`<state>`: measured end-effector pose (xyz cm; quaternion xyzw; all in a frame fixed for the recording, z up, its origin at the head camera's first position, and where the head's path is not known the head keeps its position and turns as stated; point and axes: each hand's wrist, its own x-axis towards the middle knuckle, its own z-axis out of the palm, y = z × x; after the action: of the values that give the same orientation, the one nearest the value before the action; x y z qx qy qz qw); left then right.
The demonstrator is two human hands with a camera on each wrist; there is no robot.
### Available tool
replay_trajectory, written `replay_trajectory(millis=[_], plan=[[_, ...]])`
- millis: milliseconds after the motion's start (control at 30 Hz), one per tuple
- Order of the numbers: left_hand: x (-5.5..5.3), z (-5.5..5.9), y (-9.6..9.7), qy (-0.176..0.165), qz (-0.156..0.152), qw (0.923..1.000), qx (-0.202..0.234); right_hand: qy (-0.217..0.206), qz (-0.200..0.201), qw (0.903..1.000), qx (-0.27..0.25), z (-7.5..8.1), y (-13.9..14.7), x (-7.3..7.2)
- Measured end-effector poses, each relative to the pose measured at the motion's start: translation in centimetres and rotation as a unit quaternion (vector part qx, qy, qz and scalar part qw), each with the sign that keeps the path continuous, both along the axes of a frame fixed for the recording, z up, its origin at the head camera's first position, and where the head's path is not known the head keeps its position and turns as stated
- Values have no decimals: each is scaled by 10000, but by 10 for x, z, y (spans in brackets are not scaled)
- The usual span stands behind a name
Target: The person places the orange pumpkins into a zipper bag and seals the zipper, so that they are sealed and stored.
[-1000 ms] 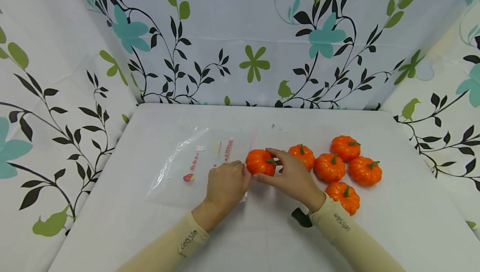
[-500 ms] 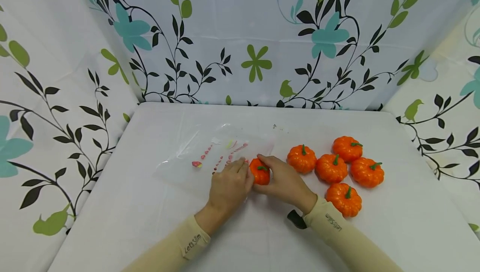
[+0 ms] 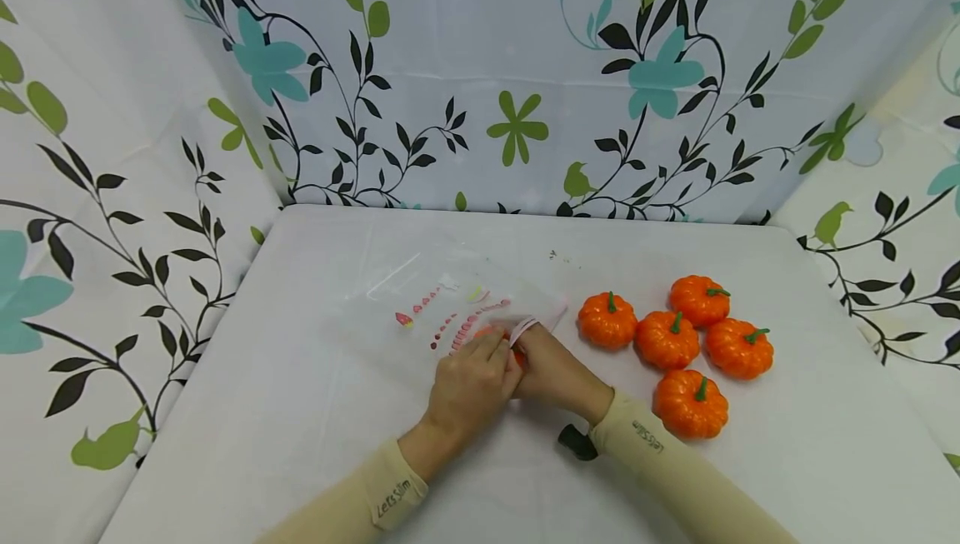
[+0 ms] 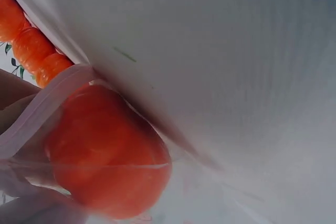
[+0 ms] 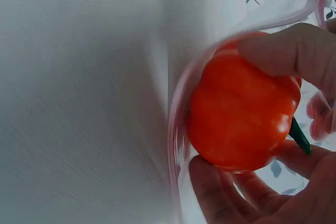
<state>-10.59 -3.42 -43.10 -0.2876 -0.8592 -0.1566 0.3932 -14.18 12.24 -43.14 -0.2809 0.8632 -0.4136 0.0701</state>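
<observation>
My right hand (image 3: 557,367) grips a small orange toy pumpkin (image 5: 241,111) with a green stem, thumb on one side and fingers on the other. The pumpkin sits inside the mouth of a clear zip bag (image 3: 393,290), whose pinkish zip edge (image 5: 176,129) curves around it in the right wrist view. In the left wrist view, the pumpkin shows through the plastic. My left hand (image 3: 472,384) pinches the bag at its opening, right beside the right hand. In the head view, the two hands hide most of the held pumpkin. Red and yellow printing marks the bag.
Several more orange pumpkins (image 3: 667,340) stand in a cluster on the white table (image 3: 787,461), right of the hands. Leaf-patterned cloth (image 3: 480,69) hangs behind and at both sides. A small black object (image 3: 577,442) shows by the right wrist.
The right hand has moved left with the pumpkin, from beside the bag into its mouth. The bag has shifted right, and its edge now lies over the right hand's fingers.
</observation>
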Motion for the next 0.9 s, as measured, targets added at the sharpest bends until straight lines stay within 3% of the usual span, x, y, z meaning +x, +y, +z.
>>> replay_trajectory(millis=[133, 300, 400, 567, 633, 900], plan=[[1, -1, 1, -29, 74, 10000, -18, -52, 54, 9999, -134, -4, 0, -1], [3, -1, 2, -157, 164, 9997, 1, -528, -188, 9978, -353, -9, 6, 4], [3, 0, 3, -298, 224, 9993, 8, -862, -616, 9935, -417, -10, 16, 10], [2, 2, 4, -491, 291, 9983, 83, -1002, -1664, 9802, -392, -5, 36, 22], [1, 3, 4, -468, 338, 9983, 53, -997, -1830, 9771, -430, -3, 41, 25], [1, 7, 7, -612, 362, 9974, -125, -1068, -1183, 9853, -618, -1, 33, 28]])
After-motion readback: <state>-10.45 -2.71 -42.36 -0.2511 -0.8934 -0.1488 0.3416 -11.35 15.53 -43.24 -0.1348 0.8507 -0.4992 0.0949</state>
